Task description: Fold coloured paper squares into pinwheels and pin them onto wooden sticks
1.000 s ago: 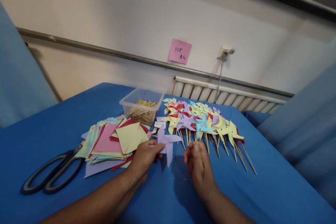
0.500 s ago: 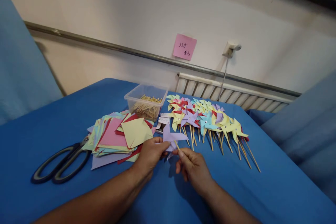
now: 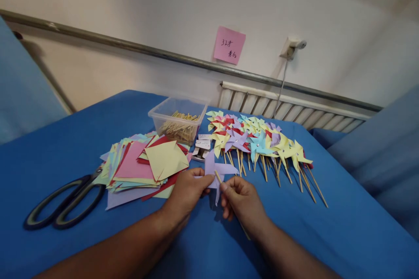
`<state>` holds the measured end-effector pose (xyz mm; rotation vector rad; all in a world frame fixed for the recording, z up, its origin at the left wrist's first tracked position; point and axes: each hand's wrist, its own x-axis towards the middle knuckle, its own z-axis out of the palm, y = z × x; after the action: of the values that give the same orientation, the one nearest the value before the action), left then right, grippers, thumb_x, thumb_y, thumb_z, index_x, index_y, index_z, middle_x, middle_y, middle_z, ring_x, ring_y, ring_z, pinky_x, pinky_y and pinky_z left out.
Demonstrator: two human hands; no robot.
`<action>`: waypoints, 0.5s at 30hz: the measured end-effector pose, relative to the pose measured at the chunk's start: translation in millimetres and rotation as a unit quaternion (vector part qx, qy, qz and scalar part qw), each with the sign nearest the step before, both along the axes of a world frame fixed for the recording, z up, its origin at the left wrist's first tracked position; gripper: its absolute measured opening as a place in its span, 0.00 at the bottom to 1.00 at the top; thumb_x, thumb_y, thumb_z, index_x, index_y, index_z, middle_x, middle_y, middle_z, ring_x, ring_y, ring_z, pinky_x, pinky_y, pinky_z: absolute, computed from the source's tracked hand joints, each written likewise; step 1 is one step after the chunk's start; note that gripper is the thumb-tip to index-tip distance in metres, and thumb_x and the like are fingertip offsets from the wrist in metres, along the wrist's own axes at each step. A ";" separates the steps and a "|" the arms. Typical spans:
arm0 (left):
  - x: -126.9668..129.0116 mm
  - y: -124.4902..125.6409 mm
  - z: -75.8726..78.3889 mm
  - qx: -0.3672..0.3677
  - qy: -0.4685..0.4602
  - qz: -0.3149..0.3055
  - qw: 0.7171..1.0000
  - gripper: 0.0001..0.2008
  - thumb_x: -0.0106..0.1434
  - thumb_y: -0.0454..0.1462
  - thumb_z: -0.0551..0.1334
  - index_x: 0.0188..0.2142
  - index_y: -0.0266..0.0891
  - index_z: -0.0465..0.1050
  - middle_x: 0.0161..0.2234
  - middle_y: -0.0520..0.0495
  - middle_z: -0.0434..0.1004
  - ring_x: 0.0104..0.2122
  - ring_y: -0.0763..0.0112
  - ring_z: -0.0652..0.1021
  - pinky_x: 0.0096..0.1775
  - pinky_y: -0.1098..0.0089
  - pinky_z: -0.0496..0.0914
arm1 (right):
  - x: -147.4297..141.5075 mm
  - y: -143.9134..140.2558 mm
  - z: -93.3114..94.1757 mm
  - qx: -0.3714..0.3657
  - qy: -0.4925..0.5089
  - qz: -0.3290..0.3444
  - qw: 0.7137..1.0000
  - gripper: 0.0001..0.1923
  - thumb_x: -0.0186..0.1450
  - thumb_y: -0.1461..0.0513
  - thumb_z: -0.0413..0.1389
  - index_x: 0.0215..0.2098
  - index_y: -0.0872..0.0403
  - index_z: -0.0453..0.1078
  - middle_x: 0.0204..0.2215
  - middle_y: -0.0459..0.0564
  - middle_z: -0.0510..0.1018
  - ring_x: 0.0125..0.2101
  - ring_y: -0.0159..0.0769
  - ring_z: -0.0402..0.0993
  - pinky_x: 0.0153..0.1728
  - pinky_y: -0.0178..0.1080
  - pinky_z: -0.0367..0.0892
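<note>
Biggest first: you're facing a pale wall (image 3: pixel 157 17), with a table under a blue cloth (image 3: pixel 203 248) filling the lower view and a radiator (image 3: pixel 248 100) behind its far edge. On the table to the right, a wide bunch of mixed-colour pinwheels (image 3: pixel 258 144) on sticks, lying in rows. To the left, a messy paper pile (image 3: pixel 137 163), pale yellow square on top; beyond it a clear plastic box (image 3: pixel 160 120) of loose sticks. Black-handled scissors (image 3: pixel 73 197) lie at the pile's left, tips hidden by paper.

Your left hand (image 3: pixel 186 189) is nearly closed, thumb on top, pinching the purple pinwheel (image 3: pixel 225 169) by its left side. That pinwheel sits just past your left fingertips, held up over the cloth, its blades spread toward your right hand (image 3: pixel 244 198). Your right hand is pinched too, thumb against forefinger, other fingers curled; it has one thin stick (image 3: pixel 218 177) near its upper end, the lower end slanting out beneath your palm. The stick's tip overlaps the pinwheel's middle (touching or just in front, can't tell). Smallest: a little white box (image 3: pixel 203 144), just beyond the pinwheel, dark contents too small to read.
</note>
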<state>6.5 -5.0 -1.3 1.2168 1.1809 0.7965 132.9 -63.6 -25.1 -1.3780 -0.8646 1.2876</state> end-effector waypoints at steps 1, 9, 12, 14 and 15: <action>0.3 -0.5 0.1 -0.002 0.001 -0.001 1.000 0.11 0.49 0.40 0.63 0.18 0.38 0.65 0.15 0.55 0.65 0.18 0.76 0.66 0.23 0.73 0.59 | 1.0 0.9 -1.4 -0.002 0.009 0.001 1.000 0.24 0.52 0.43 0.60 0.26 0.55 0.61 0.13 0.38 0.70 0.08 0.24 0.63 0.08 0.25 0.55; 1.0 -1.3 -0.1 -0.011 -0.001 -0.001 1.000 0.11 0.49 0.40 0.63 0.19 0.38 0.65 0.14 0.55 0.65 0.17 0.76 0.65 0.23 0.73 0.58 | 4.7 4.8 -8.5 -0.002 0.053 0.019 0.998 0.25 0.50 0.43 0.62 0.26 0.55 0.62 0.13 0.38 0.71 0.08 0.25 0.64 0.08 0.26 0.57; 1.3 -0.8 -0.1 -0.017 -0.005 -0.003 1.000 0.10 0.49 0.39 0.63 0.19 0.38 0.65 0.14 0.55 0.65 0.17 0.76 0.66 0.23 0.73 0.59 | 4.3 4.9 -8.6 0.000 0.060 0.020 0.998 0.25 0.50 0.44 0.62 0.26 0.55 0.62 0.13 0.39 0.71 0.08 0.25 0.64 0.07 0.26 0.57; 1.5 -0.5 -0.4 -0.022 -0.007 -0.004 1.000 0.10 0.49 0.39 0.64 0.19 0.38 0.65 0.14 0.55 0.66 0.17 0.76 0.66 0.23 0.73 0.59 | 3.9 4.7 -8.4 -0.001 0.057 0.017 0.998 0.25 0.50 0.44 0.62 0.26 0.55 0.62 0.13 0.38 0.71 0.08 0.24 0.64 0.07 0.25 0.56; 1.5 -0.3 -0.7 -0.024 -0.007 -0.004 1.000 0.09 0.49 0.39 0.64 0.20 0.37 0.66 0.15 0.55 0.66 0.17 0.76 0.66 0.23 0.73 0.59 | 3.6 4.6 -8.2 -0.002 0.054 0.016 0.998 0.25 0.50 0.44 0.62 0.26 0.55 0.62 0.13 0.38 0.71 0.08 0.24 0.64 0.07 0.25 0.56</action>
<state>8.0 -5.3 -1.9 1.1741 1.1765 0.7656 136.6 -59.0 -33.3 -1.2905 -0.8124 1.3764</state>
